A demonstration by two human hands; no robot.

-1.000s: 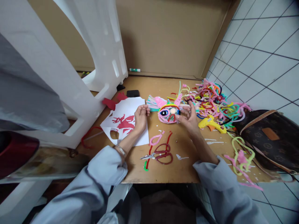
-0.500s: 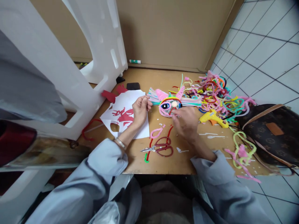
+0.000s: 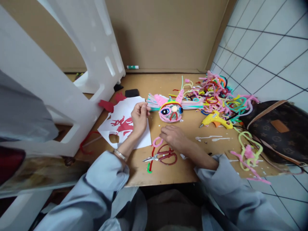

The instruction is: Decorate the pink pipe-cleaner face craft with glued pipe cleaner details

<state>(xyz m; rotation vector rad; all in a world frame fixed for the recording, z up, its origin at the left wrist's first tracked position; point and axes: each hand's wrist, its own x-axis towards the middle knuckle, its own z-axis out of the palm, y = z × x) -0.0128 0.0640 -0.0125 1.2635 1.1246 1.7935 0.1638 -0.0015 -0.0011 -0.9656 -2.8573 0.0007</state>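
A craft face [image 3: 170,113] made of fuzzy pipe cleaners, with pink ears, large eyes and a red mouth, lies on the table. From its sides stick out bundles of pastel pipe cleaners [image 3: 154,104]. My left hand [image 3: 139,118] is closed, its fingertips pinching the left bundle's end. Below the face, my right hand [image 3: 175,137] has curled fingers closed at the tail of a small pink pipe-cleaner loop [image 3: 157,142]; that tail is hidden. Red-handled scissors [image 3: 166,155] lie just under the right hand, beside a red and green pipe cleaner [image 3: 150,167].
White paper [image 3: 141,138] with red cut-outs lies left. At right are a yellow glue gun [image 3: 216,120], a heap of pipe cleaners [image 3: 221,93] and a brown handbag [image 3: 271,134]. A white plastic panel [image 3: 96,48] bounds the left side; a brown board [image 3: 163,35] stands behind.
My right hand has moved from the face's mouth down and left to the pink loop. My left hand keeps its place at the bundle. The whole view has shifted slightly.
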